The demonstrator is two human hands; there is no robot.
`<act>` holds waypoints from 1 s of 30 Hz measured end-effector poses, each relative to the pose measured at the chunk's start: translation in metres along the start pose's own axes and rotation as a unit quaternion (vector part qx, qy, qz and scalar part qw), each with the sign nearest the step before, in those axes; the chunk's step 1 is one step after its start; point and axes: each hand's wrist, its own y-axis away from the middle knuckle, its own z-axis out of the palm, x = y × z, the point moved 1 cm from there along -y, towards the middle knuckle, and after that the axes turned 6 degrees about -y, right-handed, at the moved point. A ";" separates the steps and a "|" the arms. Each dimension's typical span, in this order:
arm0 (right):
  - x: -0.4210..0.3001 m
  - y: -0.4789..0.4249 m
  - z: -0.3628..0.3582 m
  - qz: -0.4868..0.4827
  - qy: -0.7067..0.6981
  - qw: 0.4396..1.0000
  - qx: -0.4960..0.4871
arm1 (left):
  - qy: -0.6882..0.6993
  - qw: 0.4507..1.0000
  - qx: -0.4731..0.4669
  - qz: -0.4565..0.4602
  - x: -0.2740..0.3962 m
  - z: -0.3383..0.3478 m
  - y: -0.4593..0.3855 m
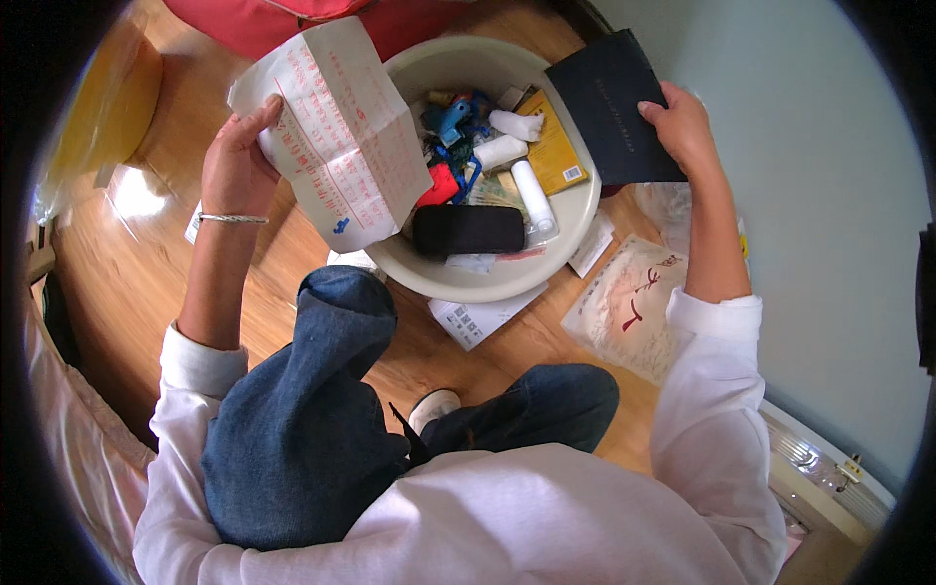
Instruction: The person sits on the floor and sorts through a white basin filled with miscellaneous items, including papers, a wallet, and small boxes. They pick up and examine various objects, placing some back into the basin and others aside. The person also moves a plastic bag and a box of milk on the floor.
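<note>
My left hand [245,153] grips a creased white paper sheet [344,139] with red and blue print and handwriting. Its right edge overlaps the rim of a round off-white plastic basin [504,291]. In my right hand [680,128] is a flat black folder or booklet [614,110], held over the basin's right rim. Inside the basin lie a black oblong case [469,229], a white tube [533,194], white rolls [500,153], a yellow booklet [552,146], a blue plastic object [452,123] and a red item [440,184]. The paper hides part of the basin's left side.
Printed papers [486,314] lie partly under the basin on the wooden floor [292,292]. A printed plastic bag [629,307] is to the right, near a pale wall [804,183]. Behind the basin sits a red bag [256,22]; a yellow object [110,110] stands at left.
</note>
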 end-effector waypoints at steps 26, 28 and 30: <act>-0.018 -0.059 0.036 -0.124 0.212 0.966 -0.078 | -0.063 0.997 0.052 -0.004 0.011 -0.028 0.003; -0.028 -0.054 0.035 -0.089 0.106 0.986 -0.097 | -0.066 0.996 0.057 -0.005 0.013 -0.029 0.005; -0.043 -0.039 0.033 -0.053 0.015 0.993 -0.101 | -0.060 0.997 0.044 -0.002 0.014 -0.035 0.006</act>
